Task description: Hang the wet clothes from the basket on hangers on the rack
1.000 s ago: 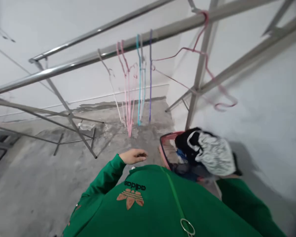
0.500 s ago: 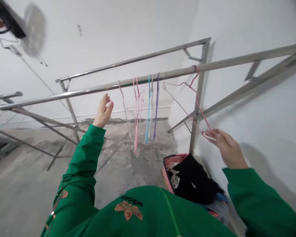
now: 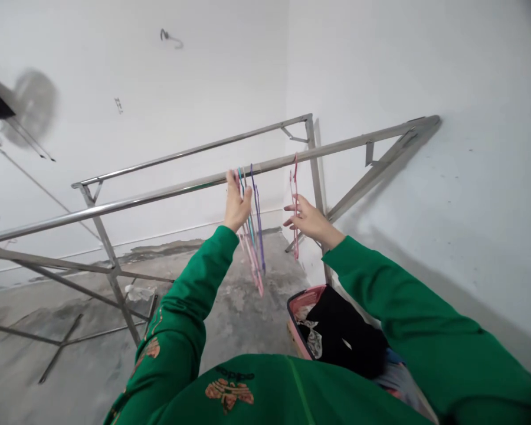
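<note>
Left hand [image 3: 238, 203] against bunched hangers [image 3: 260, 239], right hand [image 3: 312, 222] touching pink hanger [image 3: 296, 241].

The area is a laundry-drying space. Indicators: a freestanding metal drying rack [image 3: 159, 196], thin colored hangers [image 3: 260, 236] suspended from its bar, and a pink basket [image 3: 307, 296] loaded with clothes [image 3: 345, 330]. Surfaces consist of a bare, patchy concrete floor [image 3: 239, 330] and plain white walls [image 3: 380, 71]. Whether the site is a home cannot be determined.
</note>
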Available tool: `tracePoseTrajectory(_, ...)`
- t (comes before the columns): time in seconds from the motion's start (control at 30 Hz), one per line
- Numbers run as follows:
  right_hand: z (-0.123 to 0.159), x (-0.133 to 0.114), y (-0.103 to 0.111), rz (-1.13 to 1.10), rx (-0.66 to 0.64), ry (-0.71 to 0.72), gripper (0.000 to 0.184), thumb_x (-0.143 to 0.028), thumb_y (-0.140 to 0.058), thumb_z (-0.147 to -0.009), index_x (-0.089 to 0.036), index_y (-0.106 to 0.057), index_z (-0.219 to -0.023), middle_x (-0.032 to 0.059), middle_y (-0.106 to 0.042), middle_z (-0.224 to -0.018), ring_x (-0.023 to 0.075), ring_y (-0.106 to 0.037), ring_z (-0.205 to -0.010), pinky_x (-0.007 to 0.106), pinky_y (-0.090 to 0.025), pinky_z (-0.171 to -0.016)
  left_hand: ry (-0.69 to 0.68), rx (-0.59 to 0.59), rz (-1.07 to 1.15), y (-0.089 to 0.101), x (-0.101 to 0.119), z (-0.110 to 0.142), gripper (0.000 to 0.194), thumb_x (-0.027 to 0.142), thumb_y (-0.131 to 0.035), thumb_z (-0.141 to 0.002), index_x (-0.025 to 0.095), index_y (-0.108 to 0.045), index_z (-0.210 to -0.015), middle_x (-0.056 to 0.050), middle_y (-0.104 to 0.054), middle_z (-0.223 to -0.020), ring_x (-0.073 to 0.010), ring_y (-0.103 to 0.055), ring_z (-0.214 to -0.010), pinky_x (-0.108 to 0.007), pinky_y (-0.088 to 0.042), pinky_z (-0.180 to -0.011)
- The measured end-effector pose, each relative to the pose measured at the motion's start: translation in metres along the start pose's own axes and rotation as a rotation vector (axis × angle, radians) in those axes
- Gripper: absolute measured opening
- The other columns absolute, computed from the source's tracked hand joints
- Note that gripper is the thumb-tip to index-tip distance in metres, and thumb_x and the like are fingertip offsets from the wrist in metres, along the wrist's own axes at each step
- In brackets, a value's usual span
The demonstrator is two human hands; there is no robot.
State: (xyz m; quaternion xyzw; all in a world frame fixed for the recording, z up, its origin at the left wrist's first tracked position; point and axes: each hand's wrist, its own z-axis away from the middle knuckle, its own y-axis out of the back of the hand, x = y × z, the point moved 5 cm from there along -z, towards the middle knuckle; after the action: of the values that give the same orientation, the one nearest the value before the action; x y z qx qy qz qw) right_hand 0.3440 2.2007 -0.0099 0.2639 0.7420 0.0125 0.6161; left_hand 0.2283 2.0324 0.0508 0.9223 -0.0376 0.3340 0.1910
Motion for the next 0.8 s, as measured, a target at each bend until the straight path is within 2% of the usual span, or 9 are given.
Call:
tracePoseTrajectory(0.1, 0.004, 0.006, 0.005, -0.097, 0.027, -0.058, 0.078, -0.014, -0.045, -0.066, -0.018, -0.028, -0.142, 0.0170, -0.054, -0.131, 0.0074, -0.057, -0.052, 0.023, -0.049, -0.044, -0.018, -0.028, -0.009, -0.037, 0.012, -0.008, 0.083, 0.045, -0.046, -0.094, 0.022, 0.009, -0.152, -0.012, 0.001, -0.163, -0.0225, 0.005, -0.151, -0.042, 0.001, -0.124)
tracePoseTrajectory(0.17, 0.006, 0.006, 0.015, -0.084, 0.056, -0.044, 0.071, -0.014, -0.043, -0.066, -0.015, -0.037, -0.137, 0.0152, -0.060, -0.124, 0.0061, -0.051, -0.048, 0.021, -0.043, -0.040, -0.032, -0.051, 0.015, -0.063, 0.020, -0.014, 0.082, 0.034, -0.045, -0.095, 0.017, 0.012, -0.152, -0.015, 0.003, -0.163, -0.0225, 0.006, -0.151, -0.041, 0.002, -0.124)
tracePoseTrajectory(0.27, 0.007, 0.004, 0.037, 0.075, 0.113, 0.038, 0.052, -0.015, -0.043, -0.071, -0.012, -0.054, -0.121, 0.0108, -0.068, -0.106, 0.0100, -0.056, -0.060, 0.022, -0.048, -0.054, -0.041, -0.100, 0.085, -0.100, 0.027, -0.024, 0.081, 0.019, -0.041, -0.093, 0.012, 0.015, -0.150, -0.017, 0.007, -0.162, -0.0237, 0.008, -0.151, -0.041, 0.003, -0.125)
tracePoseTrajectory(0.37, 0.006, 0.005, 0.058, 0.209, 0.098, 0.096, 0.037, -0.020, -0.046, -0.076, -0.012, -0.064, -0.108, 0.0072, -0.070, -0.090, 0.0147, -0.061, -0.075, 0.025, -0.050, -0.070, -0.057, -0.168, 0.177, -0.135, 0.032, -0.035, 0.081, 0.011, -0.038, -0.091, 0.016, 0.017, -0.150, -0.015, 0.010, -0.162, -0.0244, 0.011, -0.150, -0.045, 0.007, -0.124)
tracePoseTrajectory(0.53, 0.010, 0.014, 0.094, 0.187, 0.077, 0.041, 0.028, -0.034, -0.050, -0.083, -0.016, -0.067, -0.094, 0.0041, -0.068, -0.080, 0.0174, -0.062, -0.079, 0.027, -0.051, -0.075, -0.098, -0.250, 0.271, -0.184, 0.039, -0.053, 0.081, 0.010, -0.035, -0.091, 0.018, 0.020, -0.149, -0.013, 0.015, -0.162, -0.0229, 0.016, -0.149, -0.045, 0.012, -0.122)
tracePoseTrajectory(0.6, 0.013, 0.016, 0.105, 0.147, 0.082, 0.012, 0.033, -0.042, -0.048, -0.086, -0.016, -0.066, -0.097, 0.0040, -0.068, -0.082, 0.0177, -0.062, -0.081, 0.029, -0.051, -0.078, -0.111, -0.267, 0.299, -0.200, 0.041, -0.059, 0.081, 0.014, -0.036, -0.092, 0.018, 0.022, -0.148, -0.012, 0.017, -0.162, -0.0226, 0.017, -0.149, -0.045, 0.012, -0.122)
tracePoseTrajectory(0.67, 0.016, 0.016, 0.111, 0.147, 0.068, 0.012, 0.044, -0.047, -0.055, -0.083, -0.016, -0.060, -0.114, 0.0057, -0.068, -0.093, 0.0191, -0.062, -0.087, 0.031, -0.051, -0.082, -0.124, -0.290, 0.322, -0.214, 0.044, -0.064, 0.083, 0.020, -0.039, -0.093, 0.019, 0.025, -0.147, -0.012, 0.020, -0.161, -0.0228, 0.019, -0.148, -0.045, 0.011, -0.122)
tracePoseTrajectory(0.73, 0.018, 0.017, 0.114, 0.214, 0.039, 0.025, 0.064, -0.042, -0.066, -0.075, -0.014, -0.049, -0.130, 0.0089, -0.066, -0.106, 0.0210, -0.061, -0.094, 0.033, -0.051, -0.087, -0.138, -0.317, 0.334, -0.224, 0.047, -0.067, 0.088, 0.029, -0.043, -0.094, 0.020, 0.027, -0.146, -0.011, 0.024, -0.160, -0.0233, 0.021, -0.148, -0.045, 0.011, -0.121)
tracePoseTrajectory(0.8, 0.018, 0.022, 0.116, 0.318, 0.032, 0.002, 0.076, -0.033, -0.071, -0.068, -0.012, -0.042, -0.135, 0.0103, -0.064, -0.108, 0.0216, -0.061, -0.092, 0.033, -0.051, -0.086, -0.159, -0.349, 0.326, -0.224, 0.049, -0.065, 0.093, 0.038, -0.047, -0.093, 0.022, 0.027, -0.146, -0.010, 0.025, -0.159, -0.0244, 0.022, -0.147, -0.047, 0.010, -0.121)
